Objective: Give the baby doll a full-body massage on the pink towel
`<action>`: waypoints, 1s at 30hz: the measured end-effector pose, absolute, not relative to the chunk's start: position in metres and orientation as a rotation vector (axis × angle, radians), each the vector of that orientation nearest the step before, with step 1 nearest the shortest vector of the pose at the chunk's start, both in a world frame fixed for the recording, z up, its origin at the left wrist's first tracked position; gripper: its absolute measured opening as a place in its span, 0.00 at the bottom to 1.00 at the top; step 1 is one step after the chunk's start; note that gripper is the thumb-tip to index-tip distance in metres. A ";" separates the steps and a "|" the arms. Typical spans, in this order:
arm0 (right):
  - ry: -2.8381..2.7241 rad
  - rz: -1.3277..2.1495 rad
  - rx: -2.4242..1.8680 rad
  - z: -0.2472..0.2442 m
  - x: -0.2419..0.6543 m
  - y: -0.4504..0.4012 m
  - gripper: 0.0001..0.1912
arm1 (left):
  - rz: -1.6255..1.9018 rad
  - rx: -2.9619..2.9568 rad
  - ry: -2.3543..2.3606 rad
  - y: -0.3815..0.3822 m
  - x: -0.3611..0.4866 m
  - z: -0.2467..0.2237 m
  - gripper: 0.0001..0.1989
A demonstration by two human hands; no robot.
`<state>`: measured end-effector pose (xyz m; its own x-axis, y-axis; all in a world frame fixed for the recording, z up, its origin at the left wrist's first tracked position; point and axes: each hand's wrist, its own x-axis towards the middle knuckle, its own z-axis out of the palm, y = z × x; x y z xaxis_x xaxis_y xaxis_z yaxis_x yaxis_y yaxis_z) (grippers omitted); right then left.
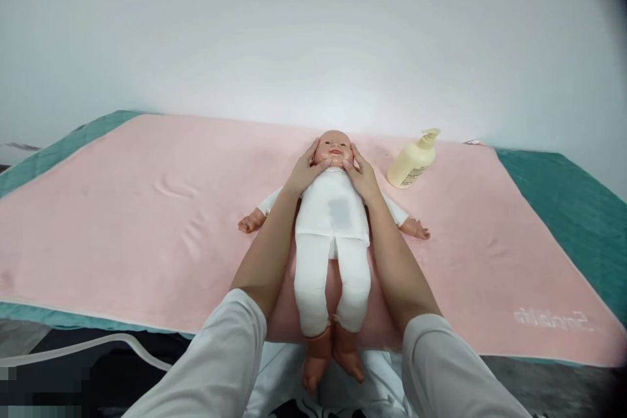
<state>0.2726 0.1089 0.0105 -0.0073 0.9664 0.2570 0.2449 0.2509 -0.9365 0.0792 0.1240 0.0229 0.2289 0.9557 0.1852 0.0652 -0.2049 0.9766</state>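
A baby doll (332, 206) in a white top and white leggings lies face up, its bare feet over the near edge. My left hand (307, 173) cups one side of the doll's head, thumb along the lower cheek. On the other side, my right hand (361, 176) holds the head in the same way, its thumb by the jaw. The doll's arms stretch outward, partly hidden behind my forearms. The backs of its ears and head are covered by my fingers or out of sight.
Beneath the doll is a pink blanket (122, 228) over a green quilted cover (568, 196). A pale yellow pump bottle (412, 162) leans at a tilt in view, right of the head. Behind stands a white wall (313, 32). A white tube (112, 338) curves at lower left.
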 end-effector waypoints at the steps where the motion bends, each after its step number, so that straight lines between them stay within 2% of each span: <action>1: -1.482 0.876 -1.197 0.011 0.273 0.108 0.51 | 1.130 1.527 1.003 0.125 0.078 0.023 0.48; 9: -1.522 0.935 -1.140 0.015 0.280 0.107 0.51 | 1.065 1.564 0.999 0.129 0.072 0.022 0.45; 21: -1.533 0.976 -1.151 0.020 0.282 0.104 0.52 | 0.994 1.625 1.022 0.128 0.070 0.021 0.47; 27: -1.485 1.031 -1.192 0.022 0.275 0.101 0.60 | 0.996 1.545 0.897 0.125 0.075 0.023 0.61; 30: -1.457 0.975 -1.221 0.018 0.269 0.104 0.61 | 1.068 1.508 0.934 0.126 0.082 0.019 0.63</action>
<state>0.2694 0.1042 0.0180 -0.0341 0.9839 0.1753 0.2130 0.1786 -0.9606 0.0816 0.1259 0.0194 0.3055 0.9387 0.1597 0.0331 -0.1781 0.9835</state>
